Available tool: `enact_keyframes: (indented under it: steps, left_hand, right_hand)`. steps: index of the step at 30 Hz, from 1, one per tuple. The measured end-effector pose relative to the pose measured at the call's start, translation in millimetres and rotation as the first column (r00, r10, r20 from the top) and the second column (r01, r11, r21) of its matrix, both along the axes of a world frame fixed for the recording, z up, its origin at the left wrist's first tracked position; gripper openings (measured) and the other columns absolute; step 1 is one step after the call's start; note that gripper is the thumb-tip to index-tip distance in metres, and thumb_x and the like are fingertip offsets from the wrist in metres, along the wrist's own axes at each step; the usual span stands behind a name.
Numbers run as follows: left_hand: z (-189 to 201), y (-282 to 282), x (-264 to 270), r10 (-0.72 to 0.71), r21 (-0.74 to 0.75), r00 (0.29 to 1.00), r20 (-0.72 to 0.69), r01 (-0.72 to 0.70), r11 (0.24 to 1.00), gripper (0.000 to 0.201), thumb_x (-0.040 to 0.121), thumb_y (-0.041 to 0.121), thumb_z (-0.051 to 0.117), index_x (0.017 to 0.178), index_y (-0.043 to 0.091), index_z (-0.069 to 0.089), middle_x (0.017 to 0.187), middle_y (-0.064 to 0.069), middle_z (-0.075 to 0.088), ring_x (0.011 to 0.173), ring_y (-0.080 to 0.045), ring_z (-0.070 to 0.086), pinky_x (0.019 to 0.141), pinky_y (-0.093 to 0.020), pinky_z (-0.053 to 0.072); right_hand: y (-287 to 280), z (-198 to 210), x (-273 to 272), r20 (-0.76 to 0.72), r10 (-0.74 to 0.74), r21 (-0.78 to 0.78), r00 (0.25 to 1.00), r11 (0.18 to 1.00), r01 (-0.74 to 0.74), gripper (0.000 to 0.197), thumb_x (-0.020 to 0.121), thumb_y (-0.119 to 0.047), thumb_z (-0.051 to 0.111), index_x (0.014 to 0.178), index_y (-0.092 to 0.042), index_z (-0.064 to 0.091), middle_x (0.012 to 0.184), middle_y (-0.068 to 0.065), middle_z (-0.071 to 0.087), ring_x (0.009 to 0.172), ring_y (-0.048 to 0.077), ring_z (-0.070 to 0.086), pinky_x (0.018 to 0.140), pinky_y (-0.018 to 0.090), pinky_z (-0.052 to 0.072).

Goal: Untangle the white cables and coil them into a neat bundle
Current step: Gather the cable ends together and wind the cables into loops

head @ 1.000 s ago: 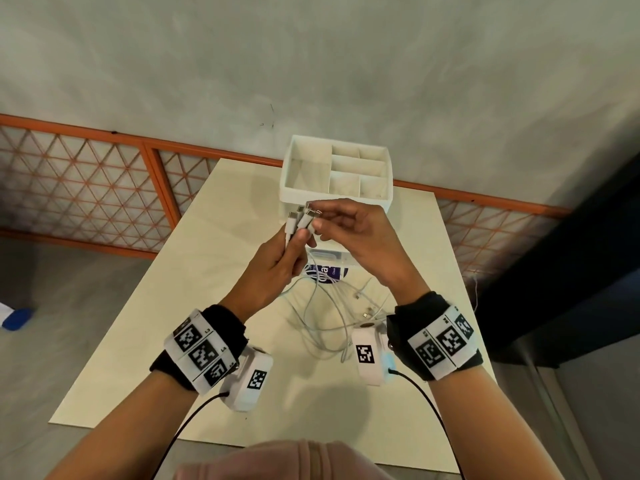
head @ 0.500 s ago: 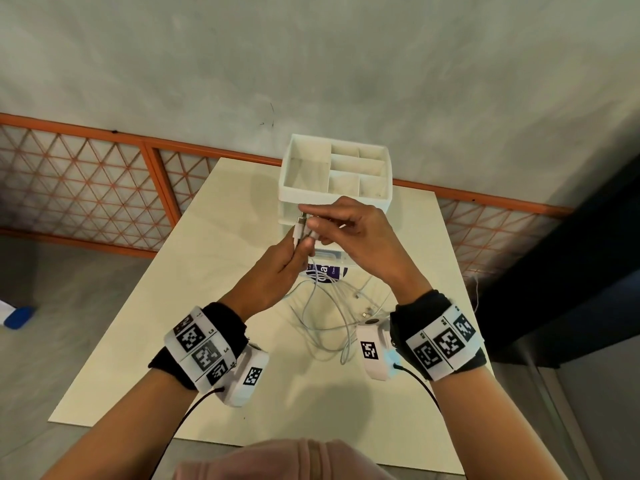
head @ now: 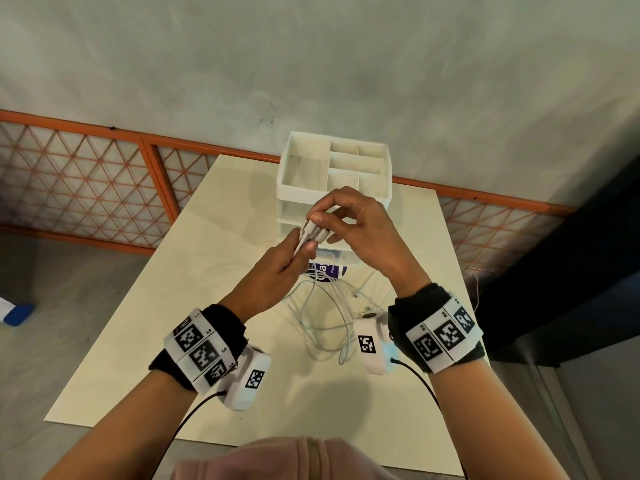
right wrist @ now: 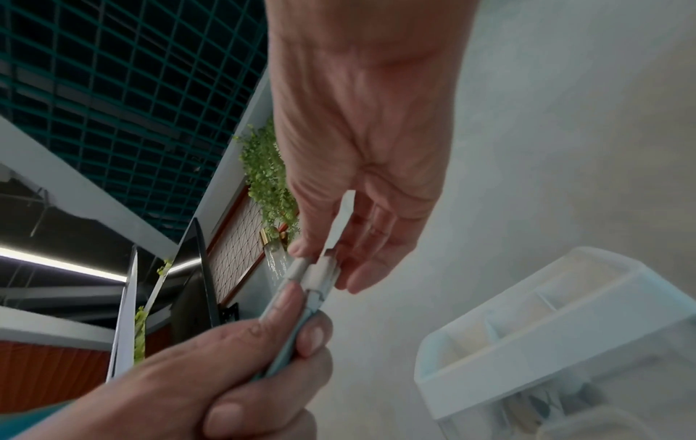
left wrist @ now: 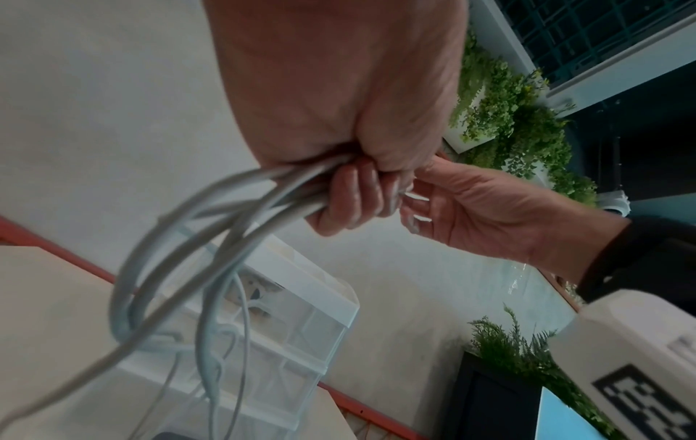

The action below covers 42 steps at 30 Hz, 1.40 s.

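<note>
— Where are the white cables in relation to the hands?

— Their plug ends are bunched together above the table, between the two hands, in front of the white organizer box. The rest of the cables hangs down from the left hand and lies in loose, crossing loops on the table, between the two wrists.

— How does the left hand hold them?

— Its fingers are curled tight round several strands at once; the left wrist view shows the cords running out of the closed fist and drooping toward the table. In the right wrist view its thumb presses along the cords just below the connectors.

— And the right hand?

— The right hand sits just beyond the left, its thumb and fingertips pinching the connector tips; the remaining fingers are bent but loose. In the right wrist view the fingertips touch the top of the two side-by-side plugs.

— Anything else close by?

— A purple-and-white label lies on the table under the hands, partly covered by the cables, at the foot of the organizer.
</note>
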<state>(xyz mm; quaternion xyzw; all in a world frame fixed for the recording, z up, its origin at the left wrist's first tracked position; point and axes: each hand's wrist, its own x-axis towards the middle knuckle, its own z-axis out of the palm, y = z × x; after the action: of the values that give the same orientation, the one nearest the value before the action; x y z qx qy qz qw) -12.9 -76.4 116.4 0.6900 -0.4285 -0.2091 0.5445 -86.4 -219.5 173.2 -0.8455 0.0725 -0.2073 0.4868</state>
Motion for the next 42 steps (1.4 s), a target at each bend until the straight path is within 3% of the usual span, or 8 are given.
enact_keyframes:
  steps: [12, 16, 21, 24, 28, 31, 34, 42]
  left_hand:
    - [22.9, -8.7, -5.6, -0.036, -0.287, 0.938, -0.344, -0.069, 0.956, 0.033, 0.095, 0.040, 0.031, 0.076, 0.013, 0.032, 0.057, 0.008, 0.029, 0.046, -0.008, 0.024, 0.043, -0.020, 0.028]
    - [14.3, -1.3, 13.0, 0.071, -0.357, 0.899, -0.431, -0.242, 0.902, 0.029, 0.100, 0.031, 0.030, 0.078, 0.013, 0.035, 0.059, 0.006, 0.037, 0.047, -0.010, 0.041, 0.051, -0.025, 0.049]
    - [-15.5, 7.3, 32.8, 0.258, -0.160, 0.729, -0.634, -0.450, 0.878, 0.030, 0.098, 0.018, 0.046, 0.072, 0.004, 0.054, 0.057, 0.001, 0.060, 0.061, -0.014, 0.069, 0.073, -0.031, 0.060]
    - [-30.9, 8.1, 38.7, 0.312, 0.106, 0.640, -0.702, -0.339, 0.935, 0.018, 0.087, 0.019, 0.065, 0.099, 0.006, 0.062, 0.097, -0.016, 0.057, 0.086, -0.023, 0.064, 0.078, -0.029, 0.053]
    - [-28.9, 8.1, 29.8, 0.493, 0.351, 0.847, -0.198, -0.409, 0.843, 0.067, 0.089, 0.045, 0.057, 0.143, 0.016, 0.031, 0.151, -0.006, 0.021, 0.138, -0.021, 0.028, 0.112, -0.037, 0.028]
    - [-7.6, 5.6, 9.2, 0.200, 0.187, 0.959, -0.203, -0.162, 0.969, 0.059, 0.099, 0.047, 0.023, 0.093, 0.012, 0.069, 0.108, -0.002, 0.068, 0.102, -0.005, 0.062, 0.091, -0.016, 0.040]
    - [-4.7, 3.5, -4.5, 0.013, 0.079, 0.949, -0.315, 0.013, 0.997, 0.062, 0.098, 0.050, 0.018, 0.060, 0.008, 0.045, 0.049, -0.001, 0.046, 0.048, -0.017, 0.050, 0.069, -0.026, 0.051]
    - [11.0, 4.8, 27.8, -0.006, -0.191, 0.863, -0.505, -0.106, 0.976, 0.041, 0.087, 0.055, 0.036, 0.064, 0.022, 0.028, 0.055, 0.009, 0.019, 0.043, -0.005, 0.014, 0.042, -0.021, 0.012]
  right_hand:
    - [11.7, -53.9, -4.3, -0.327, 0.422, 0.310, 0.846, 0.893, -0.326, 0.068, 0.076, -0.064, 0.057, 0.124, -0.016, 0.052, 0.117, -0.005, 0.062, 0.111, 0.006, 0.060, 0.105, 0.031, 0.044]
    - [15.1, -59.6, -9.1, -0.460, 0.423, 0.226, 0.781, 0.906, -0.358, 0.015, 0.091, -0.018, 0.061, 0.093, -0.005, 0.066, 0.076, -0.007, 0.065, 0.070, 0.001, 0.061, 0.074, 0.013, 0.047]
    - [-1.7, -35.0, -6.7, -0.391, 0.207, -0.139, 0.897, 0.950, -0.280, 0.036, 0.094, -0.044, 0.048, 0.078, -0.015, 0.063, 0.073, 0.006, 0.061, 0.059, 0.012, 0.050, 0.062, 0.024, 0.041]
    - [5.8, -24.8, -4.4, -0.343, 0.155, -0.157, 0.926, 0.963, -0.219, 0.048, 0.098, -0.046, 0.037, 0.065, -0.014, 0.050, 0.062, 0.010, 0.049, 0.054, 0.012, 0.039, 0.058, 0.018, 0.034]
    - [6.6, -24.4, -0.3, -0.421, 0.134, -0.152, 0.897, 0.965, -0.215, 0.048, 0.099, -0.035, 0.041, 0.057, -0.013, 0.032, 0.052, -0.002, 0.032, 0.044, 0.007, 0.037, 0.055, 0.024, 0.028]
    - [4.5, -27.9, 3.6, -0.432, 0.130, -0.082, 0.892, 0.980, -0.182, 0.051, 0.099, -0.034, 0.042, 0.058, -0.003, 0.040, 0.057, 0.008, 0.049, 0.065, 0.003, 0.067, 0.068, 0.032, 0.043]
    - [-0.9, -28.5, 7.3, -0.380, 0.120, 0.031, 0.917, 0.993, -0.117, 0.049, 0.097, -0.034, 0.044, 0.066, 0.003, 0.049, 0.060, 0.006, 0.054, 0.058, -0.003, 0.060, 0.078, 0.034, 0.053]
    - [-11.7, -84.6, -4.1, -0.349, 0.150, 0.418, 0.925, 0.909, 0.010, 0.059, 0.101, -0.045, 0.024, 0.054, -0.010, 0.033, 0.044, 0.000, 0.031, 0.041, 0.014, 0.037, 0.062, 0.027, 0.044]
